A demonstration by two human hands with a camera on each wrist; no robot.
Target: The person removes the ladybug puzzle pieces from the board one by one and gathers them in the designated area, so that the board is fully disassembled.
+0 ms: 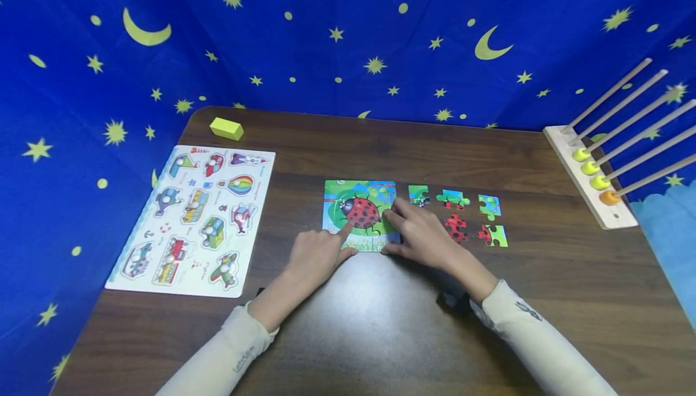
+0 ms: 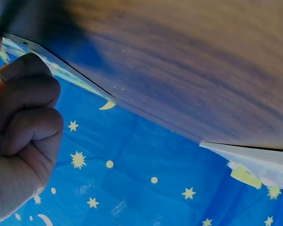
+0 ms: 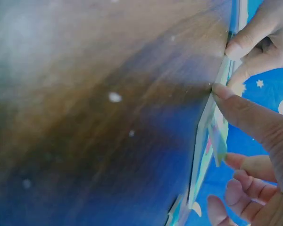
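A square ladybug puzzle board [image 1: 363,190] lies on the table between both hands. My left hand [image 1: 316,256] is at its left front corner, index fingertip on the ladybug picture and thumb at the near edge. In the left wrist view, the other fingers of the left hand [image 2: 30,110] are curled. My right hand [image 1: 424,236] is over the board's right side. The right wrist view shows a tilted puzzle piece [image 3: 219,141] between its index finger and thumb, with the thumb against the board's near edge. The piece's picture is hardly visible.
Several loose puzzle pieces, such as a red spotted piece [image 1: 455,227] and a blue corner piece [image 1: 489,205], lie right of the board. A vehicle peg puzzle [image 1: 187,220] lies left. Behind it sits a yellow block [image 1: 226,129]. A wooden peg rack [image 1: 582,172] stands at the right.
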